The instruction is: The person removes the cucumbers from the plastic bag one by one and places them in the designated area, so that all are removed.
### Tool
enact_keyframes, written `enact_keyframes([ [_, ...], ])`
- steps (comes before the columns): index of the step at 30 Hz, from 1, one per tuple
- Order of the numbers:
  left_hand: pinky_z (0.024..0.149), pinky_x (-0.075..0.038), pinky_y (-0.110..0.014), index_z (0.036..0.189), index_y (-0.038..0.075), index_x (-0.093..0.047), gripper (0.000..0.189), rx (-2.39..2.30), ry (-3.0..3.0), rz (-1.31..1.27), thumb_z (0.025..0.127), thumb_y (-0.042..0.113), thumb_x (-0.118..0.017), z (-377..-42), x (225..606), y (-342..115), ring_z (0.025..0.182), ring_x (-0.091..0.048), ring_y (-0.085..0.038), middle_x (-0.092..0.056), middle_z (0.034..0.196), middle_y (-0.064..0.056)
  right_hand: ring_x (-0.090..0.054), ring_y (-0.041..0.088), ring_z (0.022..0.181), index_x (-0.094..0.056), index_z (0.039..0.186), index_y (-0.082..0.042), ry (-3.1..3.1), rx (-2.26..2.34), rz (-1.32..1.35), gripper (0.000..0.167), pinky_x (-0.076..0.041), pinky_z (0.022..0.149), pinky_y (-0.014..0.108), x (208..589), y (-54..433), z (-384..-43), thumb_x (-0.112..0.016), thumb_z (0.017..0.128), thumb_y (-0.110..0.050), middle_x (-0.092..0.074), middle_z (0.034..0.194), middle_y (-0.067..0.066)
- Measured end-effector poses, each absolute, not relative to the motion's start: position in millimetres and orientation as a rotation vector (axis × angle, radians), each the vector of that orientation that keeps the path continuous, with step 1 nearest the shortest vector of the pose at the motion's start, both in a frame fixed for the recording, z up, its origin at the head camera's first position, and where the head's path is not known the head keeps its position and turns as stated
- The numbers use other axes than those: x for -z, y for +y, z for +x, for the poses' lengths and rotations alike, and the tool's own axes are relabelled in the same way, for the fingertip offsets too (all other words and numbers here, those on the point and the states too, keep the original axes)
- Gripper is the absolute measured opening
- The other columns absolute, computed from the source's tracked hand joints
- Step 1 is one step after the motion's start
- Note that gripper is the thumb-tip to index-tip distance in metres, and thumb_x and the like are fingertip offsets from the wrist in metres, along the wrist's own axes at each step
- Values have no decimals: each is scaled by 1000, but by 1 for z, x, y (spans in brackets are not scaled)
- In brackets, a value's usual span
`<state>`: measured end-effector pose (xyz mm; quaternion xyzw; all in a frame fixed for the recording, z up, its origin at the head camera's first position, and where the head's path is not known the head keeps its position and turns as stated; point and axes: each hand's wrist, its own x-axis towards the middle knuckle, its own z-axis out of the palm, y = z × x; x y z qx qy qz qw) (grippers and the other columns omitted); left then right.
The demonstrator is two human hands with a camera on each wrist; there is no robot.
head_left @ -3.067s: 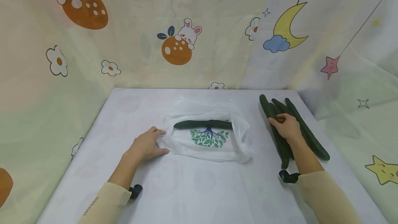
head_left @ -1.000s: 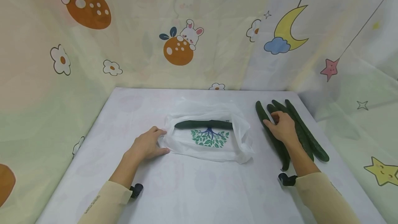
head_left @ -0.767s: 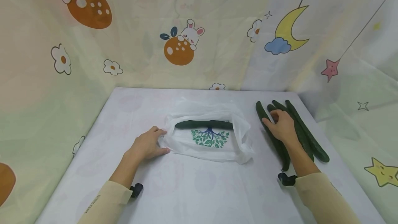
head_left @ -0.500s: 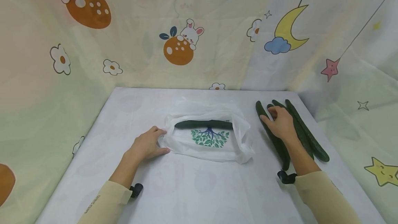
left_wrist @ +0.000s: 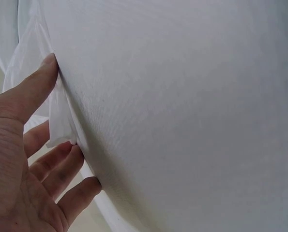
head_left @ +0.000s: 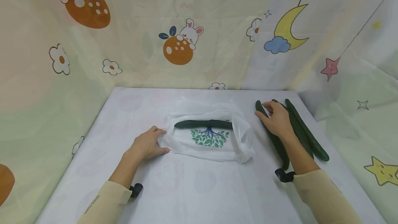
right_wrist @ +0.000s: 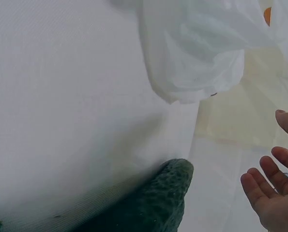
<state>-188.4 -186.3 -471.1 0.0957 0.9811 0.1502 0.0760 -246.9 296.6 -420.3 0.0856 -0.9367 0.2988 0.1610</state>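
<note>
A white plastic bag (head_left: 205, 154) printed with a green-leaved tree lies mid-table, and a cucumber (head_left: 202, 124) shows in its opening. At the bag's left end my left hand (head_left: 147, 143) rests with thumb and fingers spread apart. The left wrist view has the thumb (left_wrist: 43, 79) and fingertips right at the bag's edge (left_wrist: 61, 113). My right hand (head_left: 277, 119) is over several cucumbers (head_left: 306, 132) on the right, fingers loosely bent, thumb overlapping the leftmost cucumber (head_left: 278, 146). Nothing sits between its fingers in the right wrist view, where a cucumber end (right_wrist: 156, 198) is nearer the camera.
The white-covered table (head_left: 186, 189) ends at a patterned curtain (head_left: 140, 44) behind and on both sides. Black wrist devices (head_left: 135, 190) are on both arms. The cucumbers on the right lie slanted near the table's right edge.
The leftmost cucumber has parted from the others on the right, leaving a gap. My right hand has then moved leftward and farther back. The left hand and bag have stayed put.
</note>
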Motion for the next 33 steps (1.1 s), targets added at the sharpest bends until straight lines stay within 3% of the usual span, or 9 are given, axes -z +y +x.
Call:
enact_keyframes([
  [23, 93, -52, -62, 146, 16, -57, 78, -451, 2936, 280, 82, 51, -83, -188, 471, -188, 117, -63, -38, -54, 142, -13, -59, 42, 120, -60, 131, 3, -2656, -903, 386, 45, -51, 102, 56, 392, 245, -238, -73, 96, -21, -60, 130, 24],
  [33, 91, -52, -62, 146, 16, -57, 78, -449, 2938, 288, 81, 52, -83, -188, 472, -188, 115, -64, -37, -55, 141, -13, -60, 39, 122, -59, 134, -1, -2667, -866, 400, 48, -53, 102, 54, 384, 236, -239, -73, 96, -27, -60, 134, 21],
])
